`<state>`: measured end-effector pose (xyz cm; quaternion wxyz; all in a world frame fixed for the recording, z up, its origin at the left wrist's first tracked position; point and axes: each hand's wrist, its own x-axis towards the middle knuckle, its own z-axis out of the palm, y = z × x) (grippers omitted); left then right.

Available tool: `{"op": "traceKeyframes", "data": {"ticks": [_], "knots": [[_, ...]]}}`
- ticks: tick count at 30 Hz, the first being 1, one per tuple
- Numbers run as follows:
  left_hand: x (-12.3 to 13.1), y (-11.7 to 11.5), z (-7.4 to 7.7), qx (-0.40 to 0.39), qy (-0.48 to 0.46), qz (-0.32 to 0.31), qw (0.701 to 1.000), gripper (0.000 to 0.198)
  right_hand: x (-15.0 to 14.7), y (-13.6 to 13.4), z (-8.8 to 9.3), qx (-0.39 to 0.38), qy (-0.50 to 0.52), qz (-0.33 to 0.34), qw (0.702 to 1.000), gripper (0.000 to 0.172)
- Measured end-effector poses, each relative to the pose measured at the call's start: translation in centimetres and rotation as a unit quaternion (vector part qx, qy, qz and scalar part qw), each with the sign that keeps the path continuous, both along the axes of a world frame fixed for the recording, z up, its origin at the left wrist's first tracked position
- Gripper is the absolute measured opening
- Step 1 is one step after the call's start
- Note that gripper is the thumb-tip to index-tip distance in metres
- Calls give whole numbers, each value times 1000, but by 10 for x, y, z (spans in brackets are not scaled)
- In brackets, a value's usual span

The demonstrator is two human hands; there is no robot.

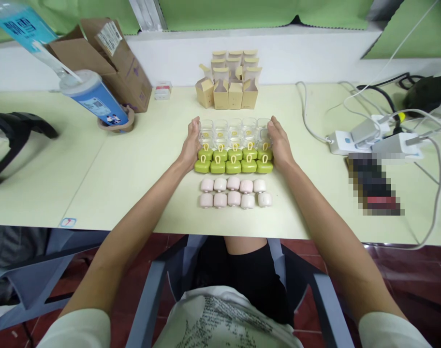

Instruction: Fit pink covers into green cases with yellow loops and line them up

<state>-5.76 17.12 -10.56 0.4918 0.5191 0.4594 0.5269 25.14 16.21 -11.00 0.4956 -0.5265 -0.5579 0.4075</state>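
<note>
My left hand (190,147) lies flat along the left side of a block of small clear cups (220,133) and green lids (233,166), its fingers stretched out. Along the block's right side rests my right hand (280,145), also open, its fingertips by the end cup. The cups stand in rows, each with a small yellow mark. In front of them the glossy green lids, with yellow loops on top, form two rows. Nearer to me sit two rows of small pale pink and white rounded pieces (234,198), apart from both hands.
Small open cardboard boxes (235,94) stand in rows against the wall. At the left are a large brown carton (129,72), a blue drink cup (97,104) in a holder and a black stand (17,128). Power strips (351,137), cables and a blurred dark item (374,186) lie right.
</note>
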Motion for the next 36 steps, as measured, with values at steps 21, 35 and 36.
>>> {"op": "traceKeyframes", "data": {"ticks": [21, 35, 36], "knots": [[-55, -106, 33, 144, 392, 14, 909, 101, 20, -118, 65, 85, -355, -32, 931, 88], [-35, -102, 26, 78, 361, -2, 929, 98, -4, -117, 42, 26, -308, -10, 951, 112], [-34, -101, 28, 72, 364, -2, 929, 97, -5, -117, 43, 25, -314, -13, 949, 111]]}}
